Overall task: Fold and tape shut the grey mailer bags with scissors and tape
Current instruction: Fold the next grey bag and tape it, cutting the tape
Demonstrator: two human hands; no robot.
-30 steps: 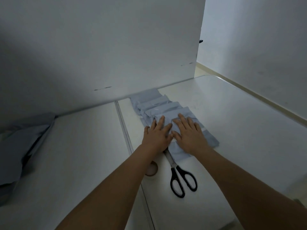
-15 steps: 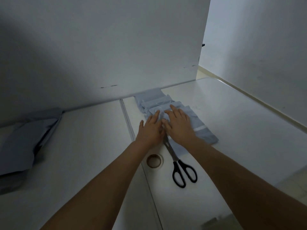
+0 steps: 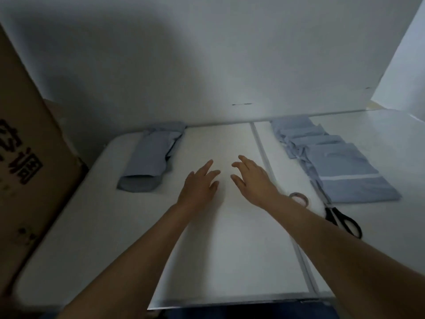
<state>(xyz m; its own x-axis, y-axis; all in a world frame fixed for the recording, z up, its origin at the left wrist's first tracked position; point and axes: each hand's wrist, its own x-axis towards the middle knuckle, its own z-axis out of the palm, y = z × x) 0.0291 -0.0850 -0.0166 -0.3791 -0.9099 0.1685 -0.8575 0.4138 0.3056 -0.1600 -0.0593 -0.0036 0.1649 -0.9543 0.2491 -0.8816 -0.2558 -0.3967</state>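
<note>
Between bags: both hands, left (image 3: 199, 185) and right (image 3: 253, 180), hover empty, fingers spread; next, reach left for unfolded bags (image 3: 150, 157).

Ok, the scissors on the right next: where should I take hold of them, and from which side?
Take the scissors by the black handle loops. They lie flat with the loops toward you and the blades pointing away, their tips at or under the edge of the folded grey bags. Come from the near side with the right hand, which is open and nearer, and draw them back toward you, clear of the tape roll.
</note>
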